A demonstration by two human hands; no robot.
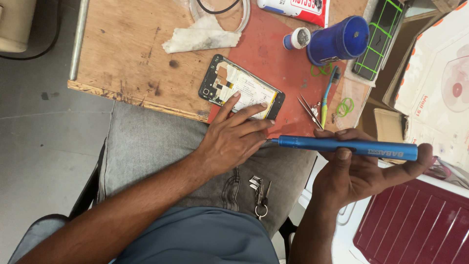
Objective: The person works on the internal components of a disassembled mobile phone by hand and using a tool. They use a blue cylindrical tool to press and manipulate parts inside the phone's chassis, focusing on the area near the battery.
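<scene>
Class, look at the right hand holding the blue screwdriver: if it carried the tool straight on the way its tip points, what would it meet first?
Probably the left hand. The right hand holds the blue screwdriver level, tip pointing at the left hand's fingers, which rest on the opened phone. Depth is unclear; the tip might pass just beneath them.

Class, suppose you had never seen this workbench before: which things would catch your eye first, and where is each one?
First, the opened phone with its back cover off, lying at the near edge of the wooden table, with the left hand resting fingertips on it. Next, the long blue electric screwdriver held level in the right hand, just right of the phone. Behind them, a blue cylindrical container lies tipped on the red mat.
</scene>
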